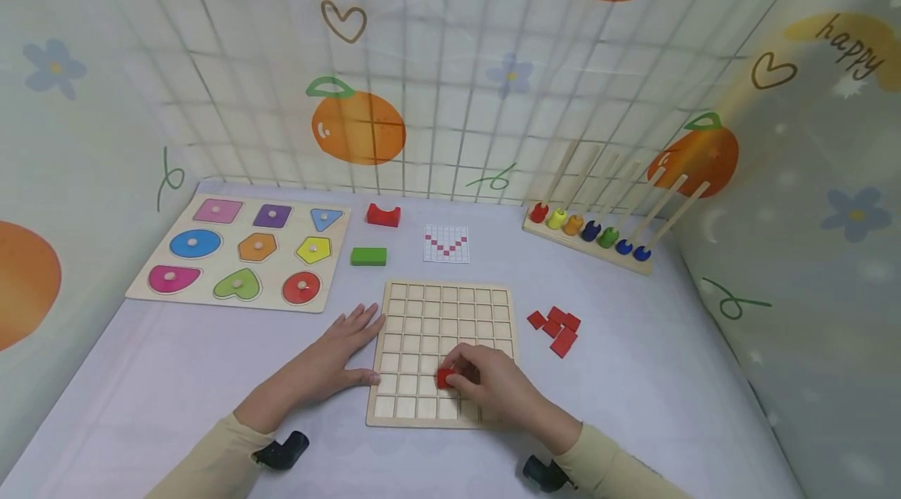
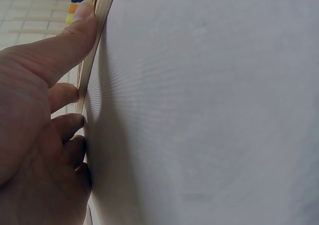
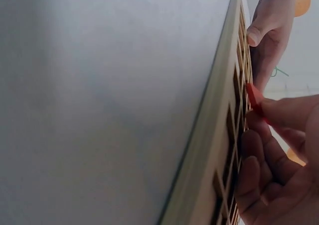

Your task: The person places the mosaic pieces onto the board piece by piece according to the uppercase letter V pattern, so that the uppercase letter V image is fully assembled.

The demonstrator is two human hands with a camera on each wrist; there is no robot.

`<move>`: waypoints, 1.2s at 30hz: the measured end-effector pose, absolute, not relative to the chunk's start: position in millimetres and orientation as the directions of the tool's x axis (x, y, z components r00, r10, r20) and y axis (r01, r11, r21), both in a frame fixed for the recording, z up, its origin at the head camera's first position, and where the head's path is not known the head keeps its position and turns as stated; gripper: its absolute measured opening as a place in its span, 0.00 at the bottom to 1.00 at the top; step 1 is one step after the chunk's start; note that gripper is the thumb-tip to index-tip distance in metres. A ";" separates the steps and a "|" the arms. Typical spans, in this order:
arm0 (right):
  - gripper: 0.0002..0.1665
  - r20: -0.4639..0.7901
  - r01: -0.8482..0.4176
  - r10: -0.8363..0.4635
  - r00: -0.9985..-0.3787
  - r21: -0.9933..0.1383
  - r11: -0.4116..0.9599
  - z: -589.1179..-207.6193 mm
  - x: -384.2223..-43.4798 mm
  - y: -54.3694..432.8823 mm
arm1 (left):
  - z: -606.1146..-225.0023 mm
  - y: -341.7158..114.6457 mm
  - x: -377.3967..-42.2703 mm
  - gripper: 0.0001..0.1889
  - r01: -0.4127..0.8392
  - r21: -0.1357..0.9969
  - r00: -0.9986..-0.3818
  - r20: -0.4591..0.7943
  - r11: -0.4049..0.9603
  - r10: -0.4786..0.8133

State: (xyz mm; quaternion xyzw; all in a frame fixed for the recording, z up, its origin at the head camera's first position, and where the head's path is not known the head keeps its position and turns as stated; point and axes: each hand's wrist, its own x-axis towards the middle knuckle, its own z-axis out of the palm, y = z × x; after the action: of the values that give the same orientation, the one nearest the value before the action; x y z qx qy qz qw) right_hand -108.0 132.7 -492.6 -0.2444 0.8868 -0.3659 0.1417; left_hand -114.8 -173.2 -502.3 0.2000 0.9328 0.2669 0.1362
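A wooden grid board [image 1: 411,342] with square cells lies in front of the person. The right hand [image 1: 493,383] pinches a red square tile [image 1: 445,378] between thumb and fingers, low over the middle of the board. In the right wrist view the red tile [image 3: 255,99] is tilted, one edge right at the grid. The left hand [image 1: 327,362] rests at the board's left edge, fingers stretched out, thumb touching the side. In the left wrist view its thumb [image 2: 70,43] lies along the board's rim. Several loose red tiles [image 1: 556,327] lie right of the board.
A small pattern card [image 1: 446,244] with red squares lies behind the board. Nearby are a green block [image 1: 369,256] and a red notched block [image 1: 383,215]. A shape puzzle [image 1: 232,303] stands left; a peg rack with coloured beads [image 1: 598,249] is at the back right.
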 end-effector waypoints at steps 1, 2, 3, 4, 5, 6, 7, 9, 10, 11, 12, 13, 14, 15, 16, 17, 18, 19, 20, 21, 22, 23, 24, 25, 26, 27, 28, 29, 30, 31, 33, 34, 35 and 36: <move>0.08 -0.067 -0.340 -0.542 -0.837 -0.713 0.613 -492.7 -107.7 132.5 | -502.2 -173.0 -114.8 0.51 0.301 0.552 -0.883 -0.147 0.777 0.446; 0.09 -0.064 -0.349 -0.547 -0.835 -0.708 0.614 -493.1 -107.2 132.3 | -502.1 -172.9 -114.8 0.51 0.301 0.553 -0.883 -0.146 0.777 0.446; 0.09 -0.063 -0.355 -0.551 -0.832 -0.703 0.617 -493.4 -107.0 132.3 | -502.0 -172.8 -114.8 0.51 0.301 0.553 -0.883 -0.146 0.777 0.446; 0.08 -0.062 -0.361 -0.555 -0.829 -0.699 0.617 -493.5 -107.0 132.2 | -502.0 -172.7 -114.9 0.51 0.301 0.552 -0.883 -0.146 0.778 0.446; 0.08 -0.065 -0.364 -0.558 -0.827 -0.696 0.619 -493.2 -106.9 132.2 | -501.9 -172.6 -114.9 0.51 0.302 0.550 -0.883 -0.146 0.779 0.445; 0.08 -0.068 -0.364 -0.561 -0.825 -0.695 0.620 -493.2 -107.0 132.3 | -501.9 -172.4 -115.0 0.51 0.301 0.549 -0.884 -0.147 0.780 0.445; 0.07 -0.073 -0.363 -0.564 -0.823 -0.695 0.620 -493.3 -107.0 132.3 | -501.8 -172.3 -115.0 0.51 0.300 0.548 -0.884 -0.147 0.781 0.444; 0.07 -0.080 -0.364 -0.569 -0.819 -0.694 0.621 -493.9 -107.4 132.4 | -501.9 -172.2 -115.1 0.51 0.299 0.547 -0.885 -0.149 0.782 0.442; 0.08 -0.084 -0.363 -0.571 -0.817 -0.694 0.621 -493.7 -107.6 132.5 | -501.9 -172.1 -115.2 0.51 0.298 0.548 -0.885 -0.149 0.782 0.442; 0.08 -0.090 -0.360 -0.572 -0.815 -0.695 0.622 -493.3 -107.6 132.5 | -501.9 -172.1 -115.2 0.51 0.297 0.549 -0.885 -0.150 0.781 0.442; 0.08 -0.093 -0.360 -0.574 -0.814 -0.694 0.623 -493.1 -107.8 132.7 | -502.0 -172.1 -115.2 0.51 0.296 0.550 -0.885 -0.150 0.781 0.441; 0.09 -0.098 -0.358 -0.575 -0.812 -0.695 0.624 -492.7 -107.8 132.8 | -502.0 -172.1 -115.2 0.51 0.295 0.551 -0.885 -0.151 0.781 0.440; 0.09 -0.102 -0.356 -0.576 -0.811 -0.696 0.624 -492.0 -108.0 132.9 | -502.1 -172.1 -115.3 0.51 0.294 0.551 -0.885 -0.151 0.781 0.440; 0.08 -0.107 -0.353 -0.577 -0.810 -0.698 0.624 -491.0 -107.9 133.0 | -502.2 -172.1 -115.4 0.51 0.294 0.552 -0.885 -0.152 0.781 0.440; 0.08 -0.111 -0.350 -0.577 -0.809 -0.699 0.624 -490.2 -107.9 133.2 | -502.2 -172.1 -115.5 0.51 0.292 0.552 -0.885 -0.153 0.781 0.439; 0.08 -0.109 -0.352 -0.580 -0.807 -0.701 0.621 -489.4 -108.0 133.4 | -502.4 -172.2 -115.6 0.51 0.292 0.552 -0.885 -0.154 0.781 0.439; 0.08 -0.108 -0.352 -0.581 -0.807 -0.702 0.620 -489.0 -108.1 133.5 | -502.4 -172.2 -115.7 0.51 0.292 0.551 -0.885 -0.154 0.782 0.439; 0.08 -0.108 -0.352 -0.581 -0.807 -0.702 0.619 -488.4 -108.1 133.6 | -502.4 -172.2 -115.8 0.51 0.293 0.550 -0.885 -0.154 0.782 0.440; 0.08 -0.106 -0.354 -0.580 -0.807 -0.700 0.620 -487.9 -108.2 133.6 | -502.3 -172.3 -115.8 0.51 0.292 0.551 -0.885 -0.154 0.782 0.440; 0.08 -0.102 -0.357 -0.580 -0.808 -0.699 0.620 -487.7 -108.4 133.7 | -502.2 -172.4 -115.8 0.51 0.293 0.551 -0.884 -0.154 0.781 0.440; 0.08 -0.100 -0.358 -0.579 -0.809 -0.698 0.620 -487.6 -108.6 133.7 | -502.1 -172.5 -115.8 0.51 0.294 0.550 -0.884 -0.153 0.781 0.441; 0.08 -0.098 -0.358 -0.578 -0.810 -0.698 0.620 -487.4 -108.8 133.8 | -501.9 -172.5 -115.7 0.51 0.297 0.550 -0.884 -0.151 0.781 0.443; 0.08 -0.099 -0.357 -0.576 -0.811 -0.696 0.623 -487.3 -108.9 133.8 | -501.7 -172.5 -115.7 0.51 0.298 0.550 -0.883 -0.151 0.780 0.444; 0.08 -0.100 -0.356 -0.575 -0.812 -0.696 0.624 -487.2 -109.0 133.8 | -501.6 -172.5 -115.6 0.51 0.300 0.551 -0.882 -0.149 0.779 0.446; 0.08 -0.100 -0.356 -0.575 -0.812 -0.695 0.624 -487.2 -109.3 133.8 | -501.5 -172.5 -115.6 0.51 0.301 0.552 -0.882 -0.148 0.778 0.446; 0.08 -0.102 -0.354 -0.576 -0.811 -0.697 0.624 -487.3 -109.4 133.8 | -501.5 -172.5 -115.5 0.51 0.303 0.551 -0.882 -0.147 0.778 0.448; 0.08 -0.105 -0.353 -0.575 -0.811 -0.697 0.625 -487.5 -109.6 133.8 | -501.6 -172.5 -115.5 0.51 0.302 0.553 -0.882 -0.147 0.777 0.448; 0.09 -0.107 -0.352 -0.575 -0.811 -0.696 0.626 -487.5 -109.6 133.8 | -501.6 -172.5 -115.4 0.51 0.301 0.555 -0.882 -0.147 0.775 0.448; 0.09 -0.108 -0.353 -0.575 -0.811 -0.693 0.628 -487.9 -109.8 133.8 | -501.7 -172.6 -115.3 0.51 0.299 0.557 -0.882 -0.148 0.775 0.447; 0.09 -0.111 -0.352 -0.575 -0.811 -0.692 0.630 -488.3 -109.9 133.8 | -501.8 -172.6 -115.3 0.51 0.299 0.557 -0.882 -0.148 0.775 0.447; 0.10 -0.112 -0.355 -0.576 -0.810 -0.688 0.633 -489.1 -109.8 133.8 | -502.3 -172.9 -115.2 0.51 0.296 0.558 -0.883 -0.150 0.775 0.445; 0.11 -0.114 -0.356 -0.575 -0.810 -0.684 0.637 -489.5 -109.6 133.7 | -502.5 -172.9 -115.1 0.51 0.295 0.558 -0.884 -0.150 0.776 0.444; 0.11 -0.117 -0.357 -0.574 -0.810 -0.679 0.642 -489.7 -109.3 133.6 | -502.7 -173.0 -115.2 0.51 0.296 0.557 -0.884 -0.149 0.776 0.444; 0.11 -0.119 -0.358 -0.574 -0.810 -0.675 0.645 -490.2 -109.1 133.6 | -502.9 -173.1 -115.2 0.51 0.297 0.556 -0.884 -0.149 0.777 0.444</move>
State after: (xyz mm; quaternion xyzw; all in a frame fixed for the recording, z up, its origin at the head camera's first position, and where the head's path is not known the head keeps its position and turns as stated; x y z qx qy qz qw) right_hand -109.1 133.6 -490.2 -0.2613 0.8922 -0.3302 0.1633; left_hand -115.2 -173.1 -502.9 0.1985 0.9325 0.2688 0.1371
